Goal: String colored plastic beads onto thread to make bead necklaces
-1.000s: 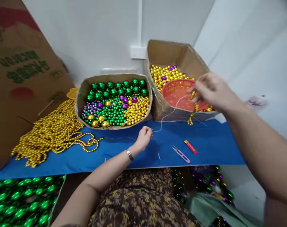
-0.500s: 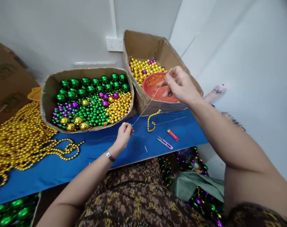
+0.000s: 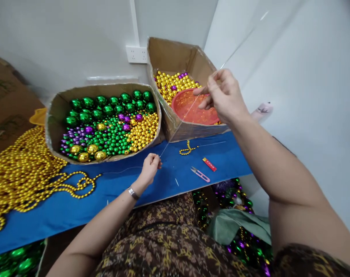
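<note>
My left hand (image 3: 150, 167), a watch on its wrist, pinches a thin pale thread (image 3: 175, 133) above the front of the blue-covered table. That thread slants up tight to my right hand (image 3: 223, 92), whose thumb and forefinger are closed on it in front of the red basket (image 3: 179, 100). Beyond the right hand, a thin line with a bright tip (image 3: 264, 15) extends toward the upper right. Below lie a short strand of gold beads (image 3: 186, 151) with a thread tail, pink thread snips (image 3: 200, 174) and a small red packet (image 3: 209, 164).
A carton (image 3: 52, 148) of green, purple and gold beads stands at the back of the table (image 3: 151, 192). Behind the basket is another carton (image 3: 177, 52) with gold beads. A heap of gold bead strands (image 3: 24, 165) covers the left. Green cloth (image 3: 235, 225) hangs below the edge.
My right hand has moved slightly right, drawing the thread straight. The short gold strand has curled into a different shape. My left hand keeps its pinch.
</note>
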Tool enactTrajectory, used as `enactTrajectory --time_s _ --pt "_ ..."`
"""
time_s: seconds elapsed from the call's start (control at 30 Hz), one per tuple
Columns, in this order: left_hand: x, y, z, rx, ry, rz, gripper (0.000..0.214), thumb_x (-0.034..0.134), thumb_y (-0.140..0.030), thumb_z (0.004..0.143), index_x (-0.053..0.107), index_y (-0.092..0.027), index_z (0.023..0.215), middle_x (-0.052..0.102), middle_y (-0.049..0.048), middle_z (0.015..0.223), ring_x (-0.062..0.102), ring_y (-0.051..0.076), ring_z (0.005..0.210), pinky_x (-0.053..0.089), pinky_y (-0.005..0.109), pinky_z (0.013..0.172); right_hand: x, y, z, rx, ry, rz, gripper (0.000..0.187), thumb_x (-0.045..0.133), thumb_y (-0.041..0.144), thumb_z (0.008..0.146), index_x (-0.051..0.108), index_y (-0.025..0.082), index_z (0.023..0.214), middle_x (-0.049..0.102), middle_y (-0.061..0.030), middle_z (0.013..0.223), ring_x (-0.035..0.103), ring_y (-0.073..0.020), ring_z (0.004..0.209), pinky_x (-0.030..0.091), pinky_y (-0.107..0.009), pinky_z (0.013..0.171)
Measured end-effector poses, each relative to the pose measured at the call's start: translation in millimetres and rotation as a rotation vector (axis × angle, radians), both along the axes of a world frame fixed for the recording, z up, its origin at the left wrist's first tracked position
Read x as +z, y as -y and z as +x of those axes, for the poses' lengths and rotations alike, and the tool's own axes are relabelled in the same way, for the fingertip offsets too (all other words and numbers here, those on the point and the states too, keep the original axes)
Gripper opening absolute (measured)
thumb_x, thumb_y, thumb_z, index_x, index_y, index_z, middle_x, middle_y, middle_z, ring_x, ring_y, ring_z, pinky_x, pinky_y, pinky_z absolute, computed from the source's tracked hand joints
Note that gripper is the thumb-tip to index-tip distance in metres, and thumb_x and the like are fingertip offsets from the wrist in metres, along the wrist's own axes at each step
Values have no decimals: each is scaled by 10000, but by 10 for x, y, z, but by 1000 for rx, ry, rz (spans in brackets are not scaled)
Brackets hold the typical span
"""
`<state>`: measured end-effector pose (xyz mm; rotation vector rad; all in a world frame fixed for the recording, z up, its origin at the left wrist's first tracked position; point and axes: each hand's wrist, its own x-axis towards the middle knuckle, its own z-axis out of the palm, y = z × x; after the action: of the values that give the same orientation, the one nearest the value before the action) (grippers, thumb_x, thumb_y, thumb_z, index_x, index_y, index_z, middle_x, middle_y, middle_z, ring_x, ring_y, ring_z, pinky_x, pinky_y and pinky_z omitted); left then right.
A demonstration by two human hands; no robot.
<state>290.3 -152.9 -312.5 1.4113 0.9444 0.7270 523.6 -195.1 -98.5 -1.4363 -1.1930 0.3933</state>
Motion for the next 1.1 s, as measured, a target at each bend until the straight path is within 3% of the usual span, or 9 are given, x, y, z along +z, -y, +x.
enactTrajectory --time_s 0.17,0.3,0.4,0.47,0.57,0.7,0.77,0.87,1.1 --pt "-86 -6 37 -47 -171 121 154 427 -324 851 447 -199 763 523 13 675 558 161 626 466 285 593 183 -3 19 -126 -145 41 168 475 382 967 362 264 932 677 52 718 609 -85 456 389 -169 382" --pt "-115 16 10 -101 -356 279 117 520 -196 798 457 -206 700 533 34 697 568 192 683 453 329 704 323 23 60 -271 -192 173 151 441 298 979 330 299 876 663 66 696 568 -95 411 326 -180 331" --pt "-48 27 -112 -191 -451 351 148 600 -179 755 489 -201 660 562 46 719 586 204 693 448 327 721 239 19 -16 -170 -103 306 96 470 412 966 439 366 888 575 67 654 554 -99 475 379 -200 389" --pt "95 18 -251 -248 -480 388 152 611 -241 784 524 -202 665 580 51 741 594 206 711 447 319 731 87 36 -159 -125 -52 331 86 519 443 940 496 387 879 471 49 616 459 -103 448 389 -233 411" --pt "439 -103 -518 -290 -476 556 214 506 -337 884 578 -209 729 596 62 780 583 203 753 433 312 754 -256 108 -436 -79 11 298 84 504 462 943 517 378 946 388 42 597 383 -120 437 363 -278 429" --pt "804 -519 -861 -88 -488 801 220 446 -285 910 619 -195 807 600 79 790 548 209 777 415 322 770 -835 232 -744 -12 131 49 210 444 456 961 510 294 1078 479 35 624 502 -143 510 413 -294 491" --pt "829 -741 -974 -55 -576 871 180 464 -243 889 636 -191 899 613 90 842 545 223 826 406 344 822 -1103 281 -863 23 175 -65 257 409 446 970 530 260 1101 527 24 639 553 -157 563 442 -292 536" --pt "725 -973 -1041 -163 -738 924 170 498 -193 841 647 -192 924 604 89 817 530 234 830 389 361 848 -1390 318 -1020 106 182 -150 268 377 423 979 560 238 1044 569 15 642 589 -164 586 465 -286 569" --pt "591 -1200 -945 -203 -832 934 169 523 -58 745 622 -192 778 571 101 704 501 261 790 371 361 752 -1632 277 -1241 115 277 -127 207 384 352 978 566 259 1010 623 4 638 634 -190 572 495 -302 556"
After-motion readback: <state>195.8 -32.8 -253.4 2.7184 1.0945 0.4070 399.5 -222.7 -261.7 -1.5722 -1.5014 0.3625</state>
